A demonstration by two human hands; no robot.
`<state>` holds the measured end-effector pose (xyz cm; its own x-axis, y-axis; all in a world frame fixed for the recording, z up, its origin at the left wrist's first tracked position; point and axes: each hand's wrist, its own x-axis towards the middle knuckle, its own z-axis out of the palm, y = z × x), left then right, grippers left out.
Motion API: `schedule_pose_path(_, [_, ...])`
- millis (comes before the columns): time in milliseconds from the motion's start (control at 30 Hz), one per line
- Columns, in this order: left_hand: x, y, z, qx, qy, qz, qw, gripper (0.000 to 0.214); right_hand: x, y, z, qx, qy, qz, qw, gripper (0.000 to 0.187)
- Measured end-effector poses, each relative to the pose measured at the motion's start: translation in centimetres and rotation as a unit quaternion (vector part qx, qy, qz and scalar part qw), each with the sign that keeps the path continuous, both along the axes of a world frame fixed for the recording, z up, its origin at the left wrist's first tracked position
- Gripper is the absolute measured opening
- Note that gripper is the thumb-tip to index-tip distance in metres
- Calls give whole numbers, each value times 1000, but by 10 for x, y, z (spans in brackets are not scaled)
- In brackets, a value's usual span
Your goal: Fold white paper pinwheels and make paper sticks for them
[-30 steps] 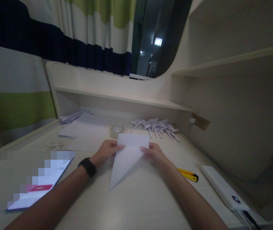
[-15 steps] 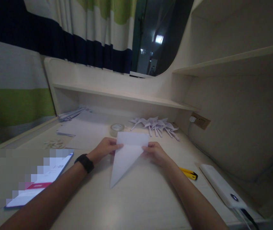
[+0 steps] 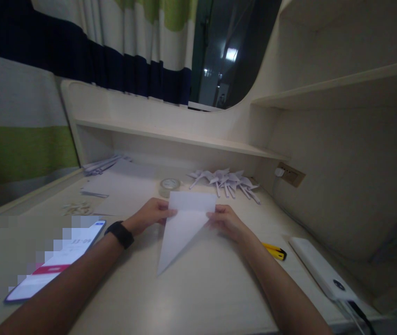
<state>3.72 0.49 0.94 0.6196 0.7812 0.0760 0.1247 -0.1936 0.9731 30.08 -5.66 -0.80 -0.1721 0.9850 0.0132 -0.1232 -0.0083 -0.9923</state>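
Observation:
A white sheet of paper (image 3: 184, 228), folded to a long point at its lower left, is held up between my two hands over the desk. My left hand (image 3: 155, 211) pinches its left edge, thumb on the front face. On the opposite edge my right hand (image 3: 228, 221) grips it the same way, the other fingers behind the paper and partly hidden. A faint crease runs across the upper part. Just beyond the sheet's top edge sits a roll of clear tape (image 3: 169, 186).
Several paper pinwheels (image 3: 228, 180) lie at the back. White sheets (image 3: 129, 181) and rolled paper sticks (image 3: 104, 164) are at the back left, near small pale pieces (image 3: 76, 208). A lit phone (image 3: 55, 265) lies left; a yellow utility knife (image 3: 274, 251) and white power bank (image 3: 319, 267) lie right.
The paper's lower tip has shifted slightly left and down. Both hands keep their hold on its edges, and the view has moved a little.

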Motion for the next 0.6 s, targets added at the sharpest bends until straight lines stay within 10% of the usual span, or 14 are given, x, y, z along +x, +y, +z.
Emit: schedule_pose_path(600, [-2,7,-5,-75,-72,-20,994,27,4,7,-9,1,56,-8,998,27])
